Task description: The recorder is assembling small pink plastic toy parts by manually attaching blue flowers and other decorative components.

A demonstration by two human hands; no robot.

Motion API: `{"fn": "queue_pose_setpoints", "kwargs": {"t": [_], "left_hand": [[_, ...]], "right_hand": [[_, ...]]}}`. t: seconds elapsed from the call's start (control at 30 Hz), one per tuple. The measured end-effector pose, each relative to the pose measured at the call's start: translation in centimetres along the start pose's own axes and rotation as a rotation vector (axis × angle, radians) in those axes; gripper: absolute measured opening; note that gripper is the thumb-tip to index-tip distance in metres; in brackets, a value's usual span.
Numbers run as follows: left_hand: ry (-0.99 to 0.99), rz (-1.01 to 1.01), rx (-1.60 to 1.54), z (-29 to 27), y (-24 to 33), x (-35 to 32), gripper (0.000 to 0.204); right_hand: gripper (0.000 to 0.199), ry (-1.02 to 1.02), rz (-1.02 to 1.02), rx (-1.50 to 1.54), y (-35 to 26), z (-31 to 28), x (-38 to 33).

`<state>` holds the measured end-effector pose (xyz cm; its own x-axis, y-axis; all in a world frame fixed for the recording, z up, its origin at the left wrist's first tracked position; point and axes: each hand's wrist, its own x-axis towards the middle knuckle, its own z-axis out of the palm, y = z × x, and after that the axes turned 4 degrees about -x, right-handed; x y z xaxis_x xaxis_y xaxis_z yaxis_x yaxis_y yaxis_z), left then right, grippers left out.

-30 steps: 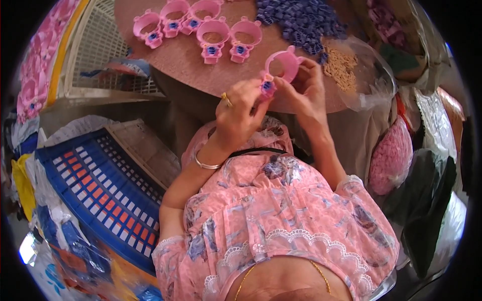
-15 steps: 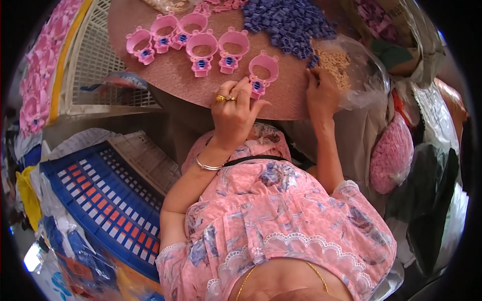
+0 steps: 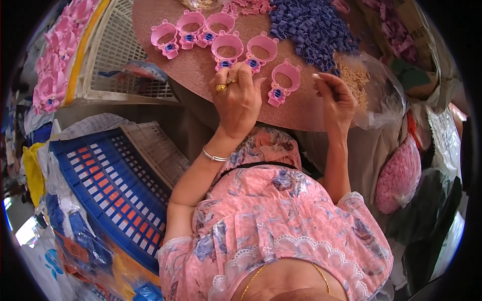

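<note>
The right hand [image 3: 337,98] has lifted, both hands empty, leaving the pink ring [image 3: 283,81] lying lengthwise toward her.

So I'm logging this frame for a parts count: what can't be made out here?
Head view:
- Left hand: its fingertips and whatever they pinch sit behind its back.
- Heap of small purple plastic pieces: cut by the top edge, too small to count.
- Clear bag of tan bits: contents blurred.
- Right hand: palm side hidden.
</note>
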<state>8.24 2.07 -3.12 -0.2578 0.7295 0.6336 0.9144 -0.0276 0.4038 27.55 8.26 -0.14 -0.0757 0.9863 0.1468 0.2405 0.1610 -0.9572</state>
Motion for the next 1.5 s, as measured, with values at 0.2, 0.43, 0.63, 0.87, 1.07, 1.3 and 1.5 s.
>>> {"fn": "queue_pose_setpoints", "kwargs": {"t": [0.2, 0.43, 0.63, 0.87, 1.07, 1.3, 1.5], "left_hand": [[-0.046, 0.009, 0.021, 0.0, -0.1, 1.2, 0.032], [-0.121, 0.014, 0.035, 0.3, -0.4, 1.1, 0.041], [0.034, 0.019, -0.287, 0.0, -0.3, 0.5, 0.037], [0.126, 0.073, -0.366, -0.4, 0.2, -0.1, 0.024], [0.167, 0.158, -0.407, -0.3, 0.0, -0.7, 0.025], [0.211, 0.013, -0.544, -0.5, 0.2, -1.2, 0.032], [0.232, -0.065, -0.618, -0.9, 0.3, -1.2, 0.035]], "right_hand": [[0.015, -0.094, -0.313, -0.225, -1.5, 3.3, 0.9], [0.016, -0.157, -0.416, -0.363, -2.5, 5.0, 1.5], [0.017, -0.087, -0.652, -0.513, -2.8, 5.6, 1.5], [0.016, -0.103, -0.652, -0.57, -3.7, 5.8, 0.5], [0.025, -0.157, -0.423, -0.566, -4.8, 6.1, -0.4], [0.052, -0.155, -0.339, -0.536, -5.0, 5.7, -0.6], [0.069, -0.126, -0.209, -0.298, -5.0, 5.9, -0.4]]}}
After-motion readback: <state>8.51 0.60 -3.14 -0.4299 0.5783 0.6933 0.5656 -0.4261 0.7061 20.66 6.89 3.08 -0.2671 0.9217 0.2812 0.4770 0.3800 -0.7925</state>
